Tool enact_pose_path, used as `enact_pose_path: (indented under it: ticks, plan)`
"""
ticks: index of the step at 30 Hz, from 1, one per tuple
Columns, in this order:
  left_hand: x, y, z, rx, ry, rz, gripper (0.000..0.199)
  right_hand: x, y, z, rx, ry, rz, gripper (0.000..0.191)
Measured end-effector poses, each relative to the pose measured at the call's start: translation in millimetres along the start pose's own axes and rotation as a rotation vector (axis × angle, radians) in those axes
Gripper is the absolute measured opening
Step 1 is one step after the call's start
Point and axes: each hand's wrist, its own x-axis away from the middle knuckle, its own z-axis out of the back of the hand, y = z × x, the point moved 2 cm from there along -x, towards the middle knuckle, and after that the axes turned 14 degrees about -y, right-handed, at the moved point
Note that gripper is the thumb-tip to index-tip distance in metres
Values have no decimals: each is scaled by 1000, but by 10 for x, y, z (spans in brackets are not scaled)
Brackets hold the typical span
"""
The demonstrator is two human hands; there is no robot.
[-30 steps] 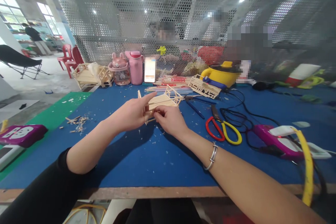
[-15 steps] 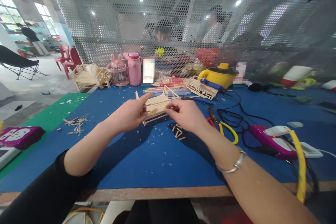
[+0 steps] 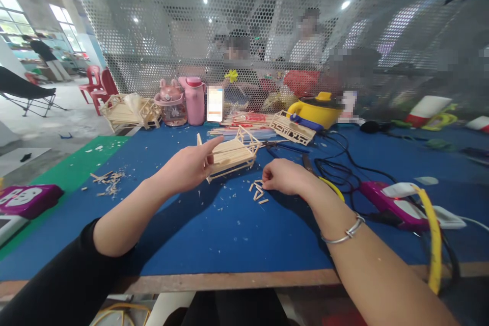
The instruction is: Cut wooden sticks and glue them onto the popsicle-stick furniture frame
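Note:
My left hand (image 3: 191,164) is closed on the left end of a small model made of thin wooden sticks (image 3: 233,155), its index finger stretched out over the top. The model has a flat slatted deck and triangular frames at its right end. My right hand (image 3: 286,175) is down at the mat, to the right of the model. Its thumb and fingers are pinched together at the edge of a small pile of short wooden stick pieces (image 3: 259,193). Whether a piece is between those fingertips is hidden.
Behind lie stick bundles (image 3: 248,121), a phone (image 3: 214,104), a pink bottle (image 3: 195,102), a yellow pot (image 3: 319,111) and another stick model (image 3: 292,128). Cables and a purple power strip (image 3: 393,209) are at right. Wood scraps (image 3: 109,182) lie left on the blue mat (image 3: 214,244).
My right hand has left the model's right side and moved right and down to the short stick pieces. My left hand stays on the model, nearly unmoved.

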Motion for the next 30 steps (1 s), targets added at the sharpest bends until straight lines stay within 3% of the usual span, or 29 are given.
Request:
enact_pose_path:
  ticks: [8,14,18,21,25,30]
  plan:
    - [-29,-56,-17,1,-16,-20,63,8,-69,7,-16,-33,5,6]
    - [5,-106,-52,30,-23,-105,76,-43,-41,-45,-42,-17,48,6]
    - [3,-172,-121,85,50,-131,75,-47,5,-55,-68,34,113,9]
    - [-23,-207,-198,168,128,-174,72,-20,-61,-35,-176,178,247,15]
    - [-42,-238,-280,260,163,-215,71,-48,-352,-53,-504,384,482,20]
    - [-26,-254,-273,279,153,-235,69,-218,-742,-137,-600,415,661,18]
